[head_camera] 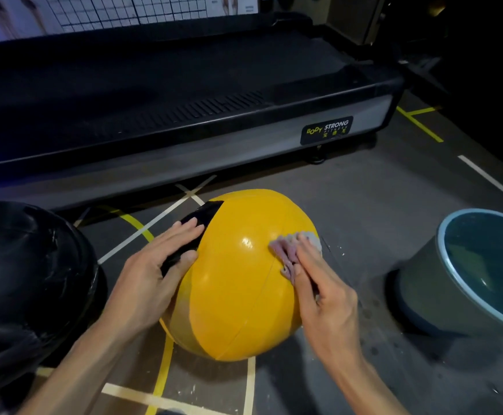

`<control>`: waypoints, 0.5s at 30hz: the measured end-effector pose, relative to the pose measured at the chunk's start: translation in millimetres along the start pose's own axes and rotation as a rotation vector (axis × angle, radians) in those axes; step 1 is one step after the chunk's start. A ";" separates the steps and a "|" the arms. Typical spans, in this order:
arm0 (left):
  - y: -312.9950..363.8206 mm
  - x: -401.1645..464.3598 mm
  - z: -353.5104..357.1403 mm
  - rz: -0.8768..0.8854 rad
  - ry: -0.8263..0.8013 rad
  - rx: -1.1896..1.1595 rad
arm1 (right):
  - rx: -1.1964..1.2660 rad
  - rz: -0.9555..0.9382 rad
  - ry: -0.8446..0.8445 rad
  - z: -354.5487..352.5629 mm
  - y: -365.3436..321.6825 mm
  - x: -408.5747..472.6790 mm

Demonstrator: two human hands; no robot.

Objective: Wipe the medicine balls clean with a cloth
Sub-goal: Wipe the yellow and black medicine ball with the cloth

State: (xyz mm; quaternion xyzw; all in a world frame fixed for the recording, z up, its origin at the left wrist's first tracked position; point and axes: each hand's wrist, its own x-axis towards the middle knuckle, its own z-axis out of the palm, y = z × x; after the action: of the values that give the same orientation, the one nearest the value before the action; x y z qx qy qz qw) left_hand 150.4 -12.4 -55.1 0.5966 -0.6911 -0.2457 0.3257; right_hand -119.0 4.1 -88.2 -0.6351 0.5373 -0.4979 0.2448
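A yellow medicine ball (238, 283) with a black panel on its left side rests on the floor in the middle of the view. My left hand (151, 271) lies flat against the ball's left side, fingers straight over the black panel. My right hand (319, 286) presses a crumpled pale grey-pink cloth (289, 253) onto the ball's upper right surface with straight fingers. A black medicine ball (25, 277) sits on the floor at the left edge, apart from the yellow one.
A basin (441, 259) with a light blue rim holds water on the floor at the right. A black treadmill deck (184, 115) runs across the back. The grey floor (364, 205) carries yellow and white lines.
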 end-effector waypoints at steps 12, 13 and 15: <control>14.5 0.8 10.2 0.006 -0.029 0.149 | -0.027 0.005 -0.110 -12.3 14.6 39.0; 13.8 3.5 10.4 0.002 -0.032 0.145 | -0.020 0.143 -0.071 -11.5 17.8 51.5; 12.9 8.4 10.3 -0.002 -0.034 0.141 | -0.046 0.336 -0.027 -7.4 22.8 64.5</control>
State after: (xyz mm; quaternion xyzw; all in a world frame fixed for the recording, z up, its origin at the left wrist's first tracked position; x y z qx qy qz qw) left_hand 133.5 -19.0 -51.3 0.6143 -0.7117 -0.2068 0.2707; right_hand -140.4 -60.8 -80.9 -0.5484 0.6440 -0.4288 0.3172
